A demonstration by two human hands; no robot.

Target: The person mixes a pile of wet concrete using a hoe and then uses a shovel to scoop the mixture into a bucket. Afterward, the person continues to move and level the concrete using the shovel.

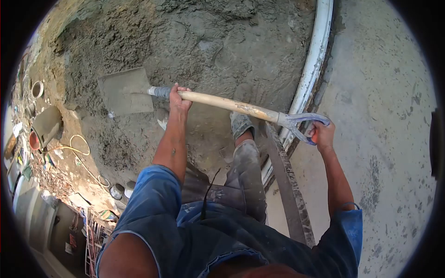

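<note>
A shovel (218,100) with a flat blade (126,91) and a wooden shaft lies across the view in both my hands. My left hand (180,98) is wrapped round the shaft, just behind the dark wrapping near the blade. At the other end, my right hand (321,133) is closed on the D-shaped grip. Grey mortar coats the blade, which overlaps the wet concrete (204,46) at the left. My feet stand in the wet mix below the shaft, in smeared boots (241,122).
A pale curved form edge (313,60) separates the wet mix from a hard grey slab (380,116). A mortar-crusted board (292,190) leans by my leg. Leftward lie a yellow hose (79,136), a drum-like container (46,124) and scattered debris.
</note>
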